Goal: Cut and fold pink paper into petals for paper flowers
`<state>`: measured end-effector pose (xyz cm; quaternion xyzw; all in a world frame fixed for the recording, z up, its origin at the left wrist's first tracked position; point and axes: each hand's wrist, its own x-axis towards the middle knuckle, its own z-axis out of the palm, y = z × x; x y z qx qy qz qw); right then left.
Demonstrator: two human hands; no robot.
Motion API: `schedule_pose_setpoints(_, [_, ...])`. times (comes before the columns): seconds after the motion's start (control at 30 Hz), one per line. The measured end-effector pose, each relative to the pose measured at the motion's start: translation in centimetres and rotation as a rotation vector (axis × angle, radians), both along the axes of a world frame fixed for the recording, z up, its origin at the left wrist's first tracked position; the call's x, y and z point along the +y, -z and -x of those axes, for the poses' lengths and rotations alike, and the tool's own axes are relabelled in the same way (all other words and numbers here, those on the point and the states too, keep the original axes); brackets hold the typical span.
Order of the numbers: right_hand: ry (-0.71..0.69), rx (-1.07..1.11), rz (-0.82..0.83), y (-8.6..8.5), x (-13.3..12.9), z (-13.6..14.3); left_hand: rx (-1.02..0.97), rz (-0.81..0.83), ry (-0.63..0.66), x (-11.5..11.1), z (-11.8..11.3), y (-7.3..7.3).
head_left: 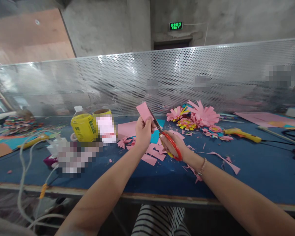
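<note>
My left hand point(144, 132) pinches a small pink paper piece point(144, 111) above the table. Wrapped round the red handles of the scissors point(173, 144) is my right hand point(173, 142), with the blades slanting up to the paper's right edge. Whether the blades are apart is hard to make out. Beneath both hands lie cut pink paper pieces point(148, 159) and a blue sheet point(154, 136). Behind my left hand rests a larger pink sheet point(127, 128). Fringed paper flowers point(203, 114) in pink, yellow and blue are heaped to the right.
Left of my hands stand a yellow-labelled bottle point(83, 126) and a tape roll point(102, 112). A yellow glue gun point(243, 134) lies at right, another point(33, 141) at left. White cables point(22, 177) hang over the front edge. A perforated metal screen point(127, 82) closes the table's back.
</note>
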<state>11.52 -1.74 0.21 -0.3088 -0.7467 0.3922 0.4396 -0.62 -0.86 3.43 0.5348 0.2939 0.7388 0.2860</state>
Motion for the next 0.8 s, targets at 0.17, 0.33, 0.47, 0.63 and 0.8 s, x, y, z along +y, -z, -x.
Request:
schedule_pose_setpoints(0.17, [0.014, 0.019, 0.029, 0.27, 0.14, 0.22, -0.027, 0.009, 0.015, 0.29, 0.01, 0.07])
schedule_pose_setpoints(0.33, [-0.064, 0.072, 0.14, 0.1, -0.12, 0.19, -0.019, 0.042, 0.039, 0.38, 0.01, 0.2])
schedule_pose_setpoints(0.47, [-0.087, 0.1, 0.184, 0.25, -0.11, 0.06, -0.016, 0.066, 0.048, 0.22, -0.08, 0.16])
schedule_pose_setpoints(0.63, [-0.102, 0.128, 0.173, 0.52, -0.05, -0.04, -0.022, 0.089, 0.087, 0.02, -0.31, 0.07])
schedule_pose_setpoints(0.8, [-0.112, 0.126, 0.177, 0.34, -0.14, -0.07, -0.011, 0.136, 0.121, -0.02, -0.3, 0.11])
